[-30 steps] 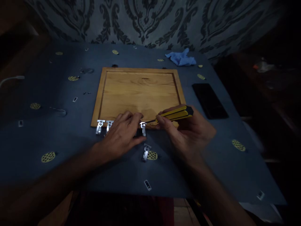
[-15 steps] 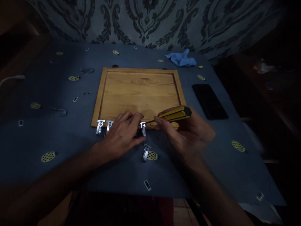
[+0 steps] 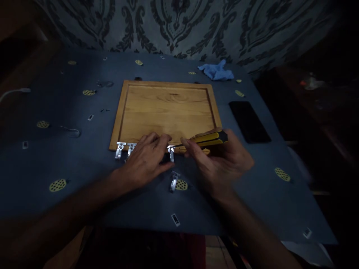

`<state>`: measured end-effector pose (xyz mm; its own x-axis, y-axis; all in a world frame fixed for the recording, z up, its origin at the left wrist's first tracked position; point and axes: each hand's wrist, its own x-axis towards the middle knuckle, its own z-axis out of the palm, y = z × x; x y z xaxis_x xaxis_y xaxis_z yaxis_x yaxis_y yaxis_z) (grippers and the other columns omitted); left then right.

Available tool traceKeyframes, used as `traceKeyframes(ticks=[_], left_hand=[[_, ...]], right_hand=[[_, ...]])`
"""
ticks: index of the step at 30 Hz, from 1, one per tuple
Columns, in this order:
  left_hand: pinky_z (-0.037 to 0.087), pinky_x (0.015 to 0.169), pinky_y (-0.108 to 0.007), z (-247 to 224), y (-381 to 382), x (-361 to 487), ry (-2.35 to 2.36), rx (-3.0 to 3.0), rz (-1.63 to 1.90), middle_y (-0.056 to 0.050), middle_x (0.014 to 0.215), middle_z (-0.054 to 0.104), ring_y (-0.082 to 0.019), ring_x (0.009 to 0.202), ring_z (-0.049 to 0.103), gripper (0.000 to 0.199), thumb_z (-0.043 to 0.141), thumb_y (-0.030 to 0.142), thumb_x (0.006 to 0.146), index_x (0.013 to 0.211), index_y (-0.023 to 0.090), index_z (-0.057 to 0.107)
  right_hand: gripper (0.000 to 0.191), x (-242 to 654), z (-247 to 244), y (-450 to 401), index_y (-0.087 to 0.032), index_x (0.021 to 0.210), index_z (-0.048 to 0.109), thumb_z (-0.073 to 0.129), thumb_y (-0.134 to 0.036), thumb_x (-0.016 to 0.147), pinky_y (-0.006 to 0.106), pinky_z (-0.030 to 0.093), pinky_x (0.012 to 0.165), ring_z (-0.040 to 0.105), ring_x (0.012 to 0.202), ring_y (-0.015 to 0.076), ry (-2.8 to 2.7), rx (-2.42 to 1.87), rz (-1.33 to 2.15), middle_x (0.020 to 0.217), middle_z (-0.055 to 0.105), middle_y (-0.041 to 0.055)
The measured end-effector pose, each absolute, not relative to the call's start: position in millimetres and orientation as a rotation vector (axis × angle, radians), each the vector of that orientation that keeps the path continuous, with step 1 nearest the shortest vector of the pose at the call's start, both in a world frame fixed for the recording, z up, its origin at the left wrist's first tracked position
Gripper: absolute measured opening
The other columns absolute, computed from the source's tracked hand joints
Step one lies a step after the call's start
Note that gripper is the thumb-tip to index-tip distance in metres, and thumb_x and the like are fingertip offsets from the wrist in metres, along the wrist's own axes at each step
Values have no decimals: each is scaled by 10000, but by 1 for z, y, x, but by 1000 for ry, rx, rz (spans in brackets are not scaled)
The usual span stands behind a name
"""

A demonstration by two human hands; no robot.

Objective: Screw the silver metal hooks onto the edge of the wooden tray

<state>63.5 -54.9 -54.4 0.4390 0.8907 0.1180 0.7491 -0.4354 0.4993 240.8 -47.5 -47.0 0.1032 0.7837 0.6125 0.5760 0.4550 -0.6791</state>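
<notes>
A framed wooden board (image 3: 168, 112) lies on the patterned blue tablecloth (image 3: 134, 213). Metal hooks (image 3: 119, 150) sit along its near edge at the left. My right hand (image 3: 221, 160) is wrapped round a yellow and black screwdriver (image 3: 207, 139), whose tip touches another metal hook (image 3: 171, 154) on that edge. My left hand (image 3: 147, 158) rests over the near edge just left of that hook, fingers bent and thumb beside it; what it grips, if anything, is hidden. A loose hook (image 3: 174, 182) lies on the cloth below the board.
A black phone (image 3: 249, 121) lies right of the board, and a crumpled blue cloth (image 3: 215, 70) behind it. Small screws (image 3: 105, 110) and a clear curved item (image 3: 72, 132) are at the left. A white cable (image 3: 17, 91) reaches in at the far left.
The screwdriver's handle and my right hand have shifted and turned slightly, the tip staying at the same hook. My left hand has hardly moved.
</notes>
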Motion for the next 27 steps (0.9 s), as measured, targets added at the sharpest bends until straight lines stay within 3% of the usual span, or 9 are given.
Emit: traceKeyframes(ticks=[27], left_hand=[[505,917,-424,-57,-55,62,1384,2347,523,-65,1078,637,-290,1092,598,487,781,246,863,1221,198,454]], right_hand=[[295,237,-42,-47,-251,717,600,874,-346,774,285,471,461,616,491,137,-1452,-1245,339,616,656,-51]])
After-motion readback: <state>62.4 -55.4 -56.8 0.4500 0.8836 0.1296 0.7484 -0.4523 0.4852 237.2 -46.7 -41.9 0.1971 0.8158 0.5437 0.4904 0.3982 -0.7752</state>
